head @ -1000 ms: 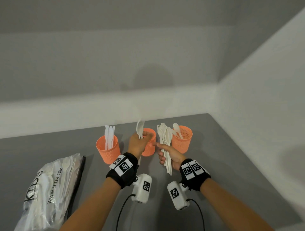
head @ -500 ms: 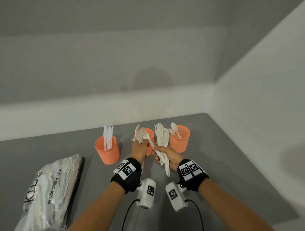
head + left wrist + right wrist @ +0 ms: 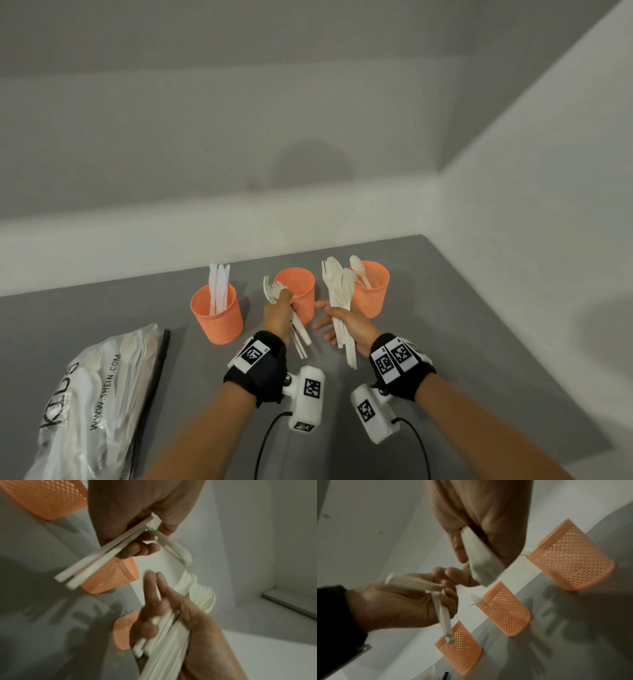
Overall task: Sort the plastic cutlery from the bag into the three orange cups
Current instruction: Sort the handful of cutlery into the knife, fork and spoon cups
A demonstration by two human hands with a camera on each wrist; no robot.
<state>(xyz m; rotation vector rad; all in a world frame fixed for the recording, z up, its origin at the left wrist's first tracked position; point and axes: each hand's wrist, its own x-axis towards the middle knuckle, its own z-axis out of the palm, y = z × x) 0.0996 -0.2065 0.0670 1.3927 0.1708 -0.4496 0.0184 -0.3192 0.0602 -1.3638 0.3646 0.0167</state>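
Observation:
Three orange mesh cups stand in a row: the left cup [image 3: 216, 317] holds white knives [image 3: 218, 286], the middle cup [image 3: 298, 291] shows nothing inside, and the right cup [image 3: 372, 289] holds spoons [image 3: 358, 269]. My left hand [image 3: 279, 315] grips a few white forks [image 3: 274, 291] by the handles, just left of the middle cup. My right hand [image 3: 349, 323] holds a thick bundle of mixed cutlery [image 3: 339, 294] upright under its thumb, with the fingers stretched toward the left hand. In the left wrist view the fork handles [image 3: 102, 555] stick out below the left hand's fingers.
The clear plastic bag [image 3: 96, 394], with more white cutlery in it, lies at the front left of the grey table [image 3: 479, 342]. White walls close the table off at the back and on the right. Wrist camera cables hang below both forearms.
The left hand drew a fork out of the right hand's bundle and added it to the one it held. The hands have now parted, and the left hand has dropped back beside the middle cup.

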